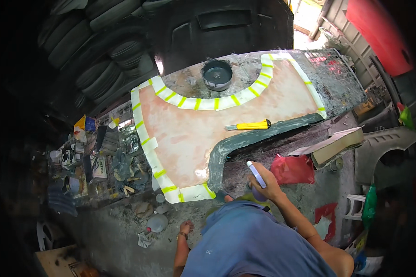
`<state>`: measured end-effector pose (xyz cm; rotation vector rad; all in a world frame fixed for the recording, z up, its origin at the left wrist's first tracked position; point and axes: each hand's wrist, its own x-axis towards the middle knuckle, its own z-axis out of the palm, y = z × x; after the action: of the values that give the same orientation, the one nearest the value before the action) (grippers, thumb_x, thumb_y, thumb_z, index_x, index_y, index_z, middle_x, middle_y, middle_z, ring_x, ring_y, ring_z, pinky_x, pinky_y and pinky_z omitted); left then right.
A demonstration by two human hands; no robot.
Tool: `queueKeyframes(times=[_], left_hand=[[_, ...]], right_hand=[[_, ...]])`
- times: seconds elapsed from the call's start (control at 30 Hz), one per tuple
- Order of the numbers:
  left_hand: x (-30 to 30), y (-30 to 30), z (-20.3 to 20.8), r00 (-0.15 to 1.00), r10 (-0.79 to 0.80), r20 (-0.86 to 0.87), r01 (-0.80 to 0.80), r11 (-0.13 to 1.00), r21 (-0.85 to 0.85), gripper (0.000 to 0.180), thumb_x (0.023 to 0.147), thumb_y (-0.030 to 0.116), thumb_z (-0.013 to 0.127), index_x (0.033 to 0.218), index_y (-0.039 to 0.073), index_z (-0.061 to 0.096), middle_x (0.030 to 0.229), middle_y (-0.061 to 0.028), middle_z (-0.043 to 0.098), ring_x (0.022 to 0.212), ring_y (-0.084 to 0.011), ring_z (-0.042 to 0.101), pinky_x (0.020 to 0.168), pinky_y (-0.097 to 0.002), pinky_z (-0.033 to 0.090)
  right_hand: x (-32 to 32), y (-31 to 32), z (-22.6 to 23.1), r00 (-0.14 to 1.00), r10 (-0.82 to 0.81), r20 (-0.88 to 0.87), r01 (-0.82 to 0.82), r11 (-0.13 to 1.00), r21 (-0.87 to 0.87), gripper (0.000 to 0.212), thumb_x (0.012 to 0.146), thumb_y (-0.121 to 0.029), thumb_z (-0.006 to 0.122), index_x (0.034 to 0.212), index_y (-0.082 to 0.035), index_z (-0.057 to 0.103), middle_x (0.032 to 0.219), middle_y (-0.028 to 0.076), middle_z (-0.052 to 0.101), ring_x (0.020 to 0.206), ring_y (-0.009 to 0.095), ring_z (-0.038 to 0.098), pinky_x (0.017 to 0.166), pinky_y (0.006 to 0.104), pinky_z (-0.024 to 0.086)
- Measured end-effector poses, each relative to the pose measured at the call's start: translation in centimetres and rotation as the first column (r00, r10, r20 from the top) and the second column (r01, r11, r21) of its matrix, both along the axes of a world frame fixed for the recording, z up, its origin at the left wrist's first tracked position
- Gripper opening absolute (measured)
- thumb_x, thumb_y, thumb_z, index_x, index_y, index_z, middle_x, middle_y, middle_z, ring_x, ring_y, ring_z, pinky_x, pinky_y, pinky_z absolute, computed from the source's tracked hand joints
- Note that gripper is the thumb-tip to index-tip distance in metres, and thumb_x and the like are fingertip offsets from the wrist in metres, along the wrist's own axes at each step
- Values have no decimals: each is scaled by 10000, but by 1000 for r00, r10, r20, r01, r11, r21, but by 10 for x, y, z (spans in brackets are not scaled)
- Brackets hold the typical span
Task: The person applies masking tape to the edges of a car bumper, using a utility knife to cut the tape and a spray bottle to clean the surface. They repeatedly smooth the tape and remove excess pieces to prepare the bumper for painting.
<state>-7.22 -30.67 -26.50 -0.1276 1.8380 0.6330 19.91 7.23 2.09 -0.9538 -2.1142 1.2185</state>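
Observation:
My right hand point(273, 189) is wrapped round a spray bottle point(258, 179) with a white and lilac head, held off the near side of the panel. My left hand point(186, 226) hangs low beside my body, loosely curled, with nothing seen in it. Before me lies a large curved car fender panel point(185, 134), sanded pinkish-beige. White paper strips point(207, 104), fixed with short yellow-green tapes, run along its arch and outer edges. Dark grey coating covers its near flange point(263, 136). A yellow utility knife point(249, 125) rests on the panel, its blade toward the left.
Behind the arch stands a dark round bowl point(217, 75) on the worktable point(245, 62). Cluttered tools and cans point(74, 184) fill the left side. A red plastic bag point(293, 170) and a cardboard piece point(335, 145) lie right. Bottles point(157, 223) stand on the floor, lower left.

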Motion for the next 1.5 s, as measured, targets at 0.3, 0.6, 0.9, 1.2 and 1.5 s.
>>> queueKeyframes(times=[0.3,0.6,0.9,1.2,1.5], left_hand=[[0,50,3,1000,-8,0,8,998,69,279,927,90,582,1197,59,648,1022,-82,720,881,-209,701,721,-379,557],[16,28,5,999,30,18,-30,1000,-7,281,907,83,572,1174,78,658,1004,-95,726,889,-233,709,765,-404,552],[35,11,10,993,118,19,-117,992,-39,304,945,164,574,1230,79,636,1056,-90,724,905,-221,705,789,-396,551],[46,10,11,989,145,23,-145,989,-19,299,949,167,568,1223,76,645,1059,-90,719,909,-223,700,799,-396,552],[34,21,6,986,159,41,-160,987,23,348,967,212,572,1261,35,625,1093,-106,691,941,-234,662,835,-417,520]], right_hand=[[-9,33,-2,997,-75,-13,76,996,41,292,898,-61,653,1180,-5,600,948,120,654,876,207,667,778,340,525],[-67,54,21,999,-38,22,37,998,55,238,891,-161,674,1067,-14,612,926,195,661,874,366,668,772,413,517],[-116,72,26,992,50,112,-56,997,50,255,871,-249,673,1013,-44,617,862,220,659,850,448,641,745,507,507],[-113,72,18,993,42,110,-55,991,121,254,861,-233,672,1019,-41,617,972,197,624,895,436,627,753,512,500],[-85,64,17,992,64,111,-82,982,170,228,874,-202,667,1012,-33,601,937,184,596,880,431,607,753,495,489]])
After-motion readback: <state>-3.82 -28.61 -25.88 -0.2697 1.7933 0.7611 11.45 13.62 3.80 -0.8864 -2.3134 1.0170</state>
